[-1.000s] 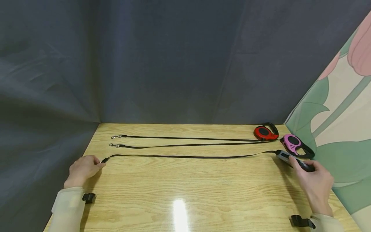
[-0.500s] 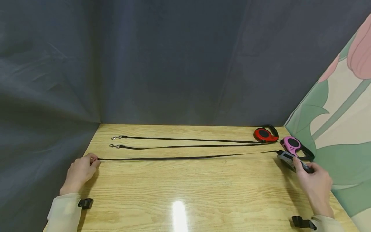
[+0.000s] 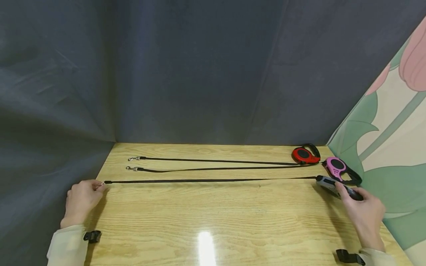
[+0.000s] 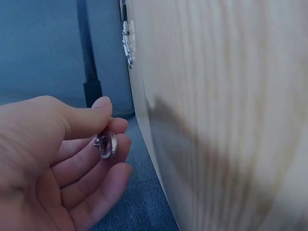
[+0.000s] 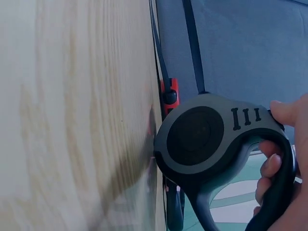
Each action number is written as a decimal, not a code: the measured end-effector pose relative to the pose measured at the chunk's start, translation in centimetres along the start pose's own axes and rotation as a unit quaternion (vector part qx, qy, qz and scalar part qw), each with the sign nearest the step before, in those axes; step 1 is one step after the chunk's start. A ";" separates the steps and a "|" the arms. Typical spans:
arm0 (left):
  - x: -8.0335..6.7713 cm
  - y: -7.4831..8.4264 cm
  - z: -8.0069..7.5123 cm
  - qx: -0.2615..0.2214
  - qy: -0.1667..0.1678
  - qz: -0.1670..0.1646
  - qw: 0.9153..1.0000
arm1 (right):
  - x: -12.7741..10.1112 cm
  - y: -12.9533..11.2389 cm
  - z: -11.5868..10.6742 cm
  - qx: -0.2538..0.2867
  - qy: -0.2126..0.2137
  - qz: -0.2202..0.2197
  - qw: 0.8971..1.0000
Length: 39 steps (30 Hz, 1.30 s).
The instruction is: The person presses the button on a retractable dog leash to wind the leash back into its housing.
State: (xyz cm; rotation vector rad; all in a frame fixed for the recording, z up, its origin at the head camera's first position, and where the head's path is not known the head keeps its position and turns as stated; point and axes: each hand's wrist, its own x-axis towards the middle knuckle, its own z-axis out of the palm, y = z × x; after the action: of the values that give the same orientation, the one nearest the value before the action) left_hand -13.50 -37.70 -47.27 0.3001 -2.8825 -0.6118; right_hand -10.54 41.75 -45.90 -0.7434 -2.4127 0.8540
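A grey and black retractable dog leash [image 5: 195, 137] is in my right hand [image 3: 364, 212]; its fingers wrap the looped handle, and the thumb lies on top by the casing. The casing stands on edge, close over the table. From it a black strap [image 3: 199, 180] runs left, nearly straight, across the table to my left hand [image 3: 81, 201]. There, thumb and index finger pinch the strap's end at its metal snap hook [image 4: 107, 147], whose ring shows below the thumb. The other left fingers are loosely bent.
Behind the strap lie a red leash [image 3: 305, 156] and a pink leash [image 3: 335, 166], their straps drawn out leftward to two metal hooks [image 3: 134, 158]. Dark cloth [image 3: 199, 74] hangs at the back and left of the wooden table [image 3: 249, 225]; a flowered cloth [image 3: 392, 177] bounds the right.
My left hand has moved left with the hook, drawing the strap out longer and straighter. The right hand with the grey leash has stayed nearly in place. The red and pink leashes lie unmoved.
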 end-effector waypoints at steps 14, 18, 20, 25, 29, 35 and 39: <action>-0.1 0.0 0.0 -0.037 0.032 0.027 0.998 | 0.7 0.2 -1.3 0.076 0.039 0.019 0.996; -0.2 -0.1 -0.5 -0.033 0.050 0.019 0.998 | 0.7 0.0 -1.6 0.057 0.039 0.015 0.997; -0.3 -0.2 -0.7 -0.030 0.060 0.012 0.998 | 0.7 -0.1 -1.7 0.037 0.035 0.005 0.999; -0.4 -0.4 -1.1 -0.028 0.083 0.015 0.996 | 0.6 -0.5 -1.8 0.012 0.032 -0.013 0.999; -0.3 -0.5 -1.3 -0.028 0.093 0.016 0.995 | 0.6 -0.9 -2.0 0.010 0.029 -0.011 0.999; -0.5 -0.2 -1.4 -0.029 0.105 0.003 0.994 | 0.9 -1.3 -2.6 0.013 0.001 0.022 1.000; -0.4 -0.3 -1.6 -0.028 0.108 -0.009 0.994 | 1.0 -1.3 -3.0 0.063 -0.002 0.055 0.997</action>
State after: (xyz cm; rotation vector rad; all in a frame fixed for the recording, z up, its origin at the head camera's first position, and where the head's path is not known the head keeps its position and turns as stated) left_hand -12.78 -38.45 -46.03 0.3600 -2.6551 -0.6198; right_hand -10.01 42.79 -42.72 -0.8308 -2.3148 1.0413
